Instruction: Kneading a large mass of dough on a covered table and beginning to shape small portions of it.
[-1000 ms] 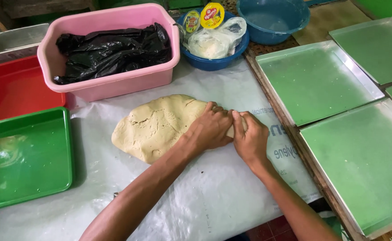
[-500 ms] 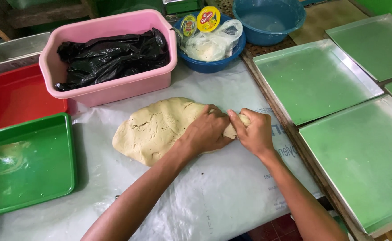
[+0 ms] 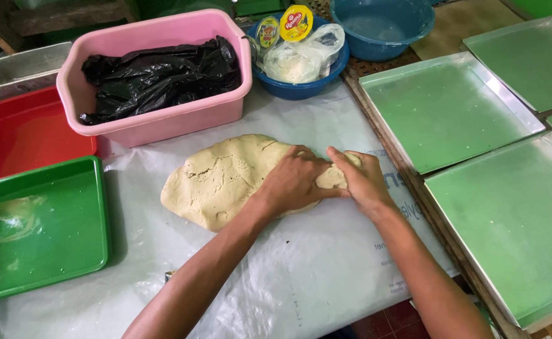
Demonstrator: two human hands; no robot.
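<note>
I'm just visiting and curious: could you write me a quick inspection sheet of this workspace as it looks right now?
Surface: white plastic sheet spread over the table, wrinkled, with faint print near the right edge.
Job's things: pale dough slab lying flat on the sheet, surface cracked.
Clutter: pink tub with black plastic bag; red tray; green tray with smears; dark blue bowl holding a clear bag and round packets; second blue bowl.
Grip: left hand and right hand both press on the dough's right end, fingers meeting.
Cables: nothing seen.
Surroundings: metal baking trays with green lining stand to the right.
</note>
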